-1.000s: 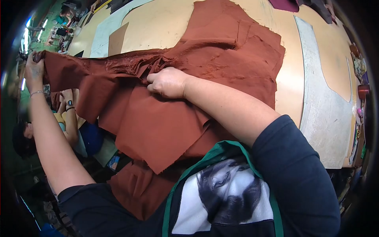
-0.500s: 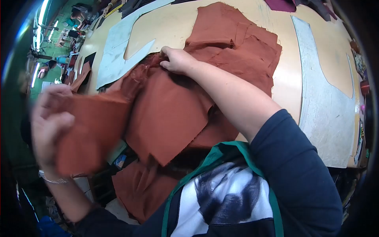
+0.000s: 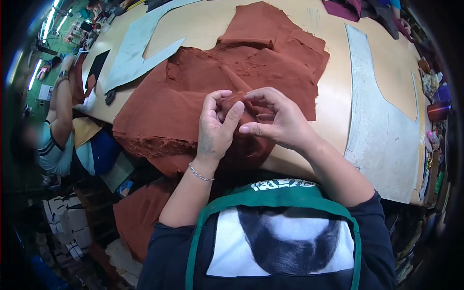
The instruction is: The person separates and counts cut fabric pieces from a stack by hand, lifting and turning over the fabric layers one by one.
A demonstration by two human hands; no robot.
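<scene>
Rust-brown fabric lies in rumpled, layered pieces on the pale table, its left part folded over with a frayed edge near the front. My left hand, with a chain bracelet at the wrist, pinches a raised bit of this fabric over the table's front edge. Close on its right, my right hand has its thumb and fingers curled at the same raised bit. The fingertips of both hands almost meet there. More rust-brown fabric hangs below the table edge at the lower left.
A curved whitish pattern piece lies on the right of the table, another at the upper left. Dark and maroon cloth is at the far edge. A person is at the left side. Clutter lines the right edge.
My left hand has come from the far left to the middle, and my right hand has moved down towards me. The fabric's left part now lies spread and folded on the table.
</scene>
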